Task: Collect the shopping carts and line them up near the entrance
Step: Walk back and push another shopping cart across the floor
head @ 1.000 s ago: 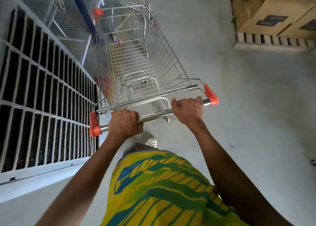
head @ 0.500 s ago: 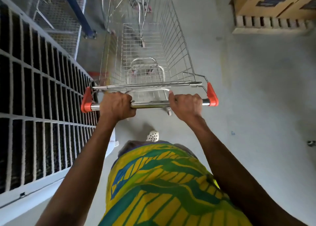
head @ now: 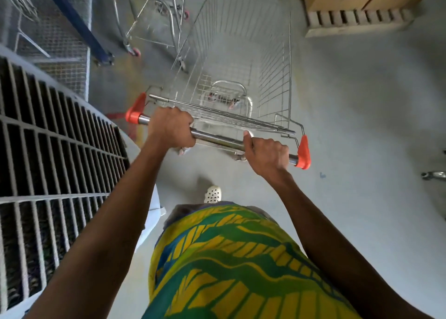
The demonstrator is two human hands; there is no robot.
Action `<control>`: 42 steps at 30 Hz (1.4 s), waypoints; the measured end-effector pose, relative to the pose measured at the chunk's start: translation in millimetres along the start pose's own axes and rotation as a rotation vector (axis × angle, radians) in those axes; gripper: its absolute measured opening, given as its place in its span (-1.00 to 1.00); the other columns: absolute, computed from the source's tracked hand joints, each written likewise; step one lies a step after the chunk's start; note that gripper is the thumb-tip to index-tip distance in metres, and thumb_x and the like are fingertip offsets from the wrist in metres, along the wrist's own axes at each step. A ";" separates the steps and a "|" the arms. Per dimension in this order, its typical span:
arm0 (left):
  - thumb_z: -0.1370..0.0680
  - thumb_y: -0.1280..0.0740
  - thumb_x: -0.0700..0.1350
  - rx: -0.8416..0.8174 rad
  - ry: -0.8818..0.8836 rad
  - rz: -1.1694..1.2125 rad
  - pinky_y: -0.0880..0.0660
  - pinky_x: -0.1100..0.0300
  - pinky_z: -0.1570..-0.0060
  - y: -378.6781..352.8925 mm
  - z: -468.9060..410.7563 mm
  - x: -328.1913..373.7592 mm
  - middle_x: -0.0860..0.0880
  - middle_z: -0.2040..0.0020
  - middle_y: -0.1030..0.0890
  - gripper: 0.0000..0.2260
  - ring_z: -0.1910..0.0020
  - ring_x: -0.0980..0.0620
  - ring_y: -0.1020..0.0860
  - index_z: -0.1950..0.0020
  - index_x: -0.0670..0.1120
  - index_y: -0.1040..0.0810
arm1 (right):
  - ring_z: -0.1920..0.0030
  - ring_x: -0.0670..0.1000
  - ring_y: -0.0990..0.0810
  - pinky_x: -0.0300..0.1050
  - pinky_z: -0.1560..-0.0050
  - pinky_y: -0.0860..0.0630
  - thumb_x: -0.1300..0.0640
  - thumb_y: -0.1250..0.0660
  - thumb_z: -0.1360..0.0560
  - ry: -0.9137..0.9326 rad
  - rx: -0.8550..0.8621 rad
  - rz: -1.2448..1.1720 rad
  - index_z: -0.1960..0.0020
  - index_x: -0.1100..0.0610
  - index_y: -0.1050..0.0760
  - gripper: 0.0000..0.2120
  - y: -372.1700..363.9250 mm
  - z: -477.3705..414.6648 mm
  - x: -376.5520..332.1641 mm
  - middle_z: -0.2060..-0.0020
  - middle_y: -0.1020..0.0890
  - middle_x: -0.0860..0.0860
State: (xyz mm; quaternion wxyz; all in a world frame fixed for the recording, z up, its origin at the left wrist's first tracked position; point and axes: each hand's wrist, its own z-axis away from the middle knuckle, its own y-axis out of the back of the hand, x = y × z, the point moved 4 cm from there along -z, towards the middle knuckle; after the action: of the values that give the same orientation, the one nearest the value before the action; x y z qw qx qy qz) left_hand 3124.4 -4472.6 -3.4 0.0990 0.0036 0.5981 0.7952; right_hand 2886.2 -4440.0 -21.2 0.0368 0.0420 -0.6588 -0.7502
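Observation:
A wire shopping cart (head: 275,60) with orange handle caps stands on the grey floor in front of me, its basket empty and angled toward the upper right. My left hand (head: 170,127) grips the steel handle bar (head: 217,138) near its left end. My right hand (head: 268,155) grips the same bar near the right orange cap. A second wire cart (head: 154,14) stands ahead at the upper left, only its lower frame and red wheels in view.
A large grey louvred unit (head: 48,149) runs along my left side. A blue post (head: 74,21) and wire mesh panels stand at the upper left. Cardboard boxes on a wooden pallet (head: 357,24) sit at the upper right. A metal fitting (head: 434,175) pokes in at the right edge.
The cart has swung from pointing up-left to pointing up-right, its nose turning away from the second cart. Both hands have kept their grip on the handle bar.

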 end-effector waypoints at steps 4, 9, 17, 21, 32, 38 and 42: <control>-0.31 -0.39 0.10 0.002 -0.090 0.004 -0.47 0.06 0.00 16.6 -21.8 30.0 -0.09 0.10 -0.67 -0.73 0.03 -0.18 -0.63 0.08 -0.01 -0.63 | 0.19 0.25 -0.66 0.01 0.17 -0.35 -0.22 0.08 -0.71 -0.133 0.046 -0.041 0.09 0.12 -0.67 -0.34 -3.8 8.3 27.4 0.25 -0.68 0.17; -0.31 -0.36 0.12 -0.001 -0.212 -0.047 -0.45 0.08 0.02 29.5 -47.0 75.7 -0.06 0.12 -0.66 -0.73 0.06 -0.14 -0.62 0.09 0.01 -0.62 | 0.26 0.26 -0.65 0.00 0.21 -0.35 -0.20 0.04 -0.72 -0.285 0.082 -0.100 0.12 0.14 -0.67 -0.36 -7.9 26.1 63.9 0.31 -0.67 0.18; -0.31 -0.40 0.10 0.034 -0.439 -0.086 -0.51 0.04 -0.02 41.4 -68.0 176.9 -0.12 0.08 -0.68 -0.68 0.05 -0.19 -0.64 0.03 -0.02 -0.66 | 0.39 0.24 -0.60 -0.06 0.27 -0.28 -0.18 -0.06 -0.71 -0.572 0.173 -0.165 0.30 0.18 -0.59 -0.38 -11.0 80.8 132.5 0.42 -0.60 0.20; -0.30 -0.41 0.10 0.057 -0.576 -0.135 -0.52 0.06 0.05 46.7 -71.3 235.1 -0.11 0.13 -0.68 -0.71 0.10 -0.19 -0.65 0.07 -0.02 -0.66 | 0.40 0.24 -0.60 -0.07 0.28 -0.24 -0.18 -0.09 -0.70 -0.736 0.203 -0.157 0.35 0.18 -0.56 -0.38 -14.1 115.0 165.6 0.44 -0.60 0.20; -0.25 -0.38 0.06 0.085 -0.967 -0.260 -0.38 0.13 0.22 50.2 -57.7 402.9 -0.05 0.24 -0.64 -0.78 0.25 -0.13 -0.59 0.19 -0.01 -0.59 | 0.39 0.19 -0.62 -0.07 0.23 -0.30 -0.20 -0.12 -0.67 -1.175 0.307 -0.205 0.30 0.17 -0.61 -0.40 -32.3 218.0 240.1 0.45 -0.61 0.16; -0.30 -0.40 0.07 0.095 -1.149 -0.306 -0.32 0.11 0.18 57.0 -24.6 504.0 -0.03 0.25 -0.61 -0.79 0.24 -0.12 -0.53 0.33 -0.01 -0.43 | 0.56 0.15 -0.56 -0.15 0.33 -0.28 -0.07 -0.25 -0.66 -1.317 0.427 -0.120 0.45 0.19 -0.48 -0.43 -39.4 282.5 280.1 0.57 -0.55 0.10; -0.27 -0.35 -0.01 0.114 -1.270 -0.351 -0.29 0.16 0.23 61.8 1.9 574.1 0.04 0.39 -0.46 -0.88 0.31 -0.06 -0.48 0.31 -0.04 -0.52 | 0.56 0.17 -0.57 -0.11 0.31 -0.43 0.02 -0.33 -0.65 -1.382 0.491 -0.058 0.47 0.17 -0.48 -0.48 -43.8 323.7 312.2 0.57 -0.56 0.11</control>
State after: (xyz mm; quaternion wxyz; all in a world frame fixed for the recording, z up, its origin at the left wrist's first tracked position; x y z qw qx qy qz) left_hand 2552.4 -4394.2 -8.7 0.5605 0.3796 0.4561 0.5777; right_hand 2539.8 -4149.8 -27.6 -0.4175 -0.4159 -0.6794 -0.4372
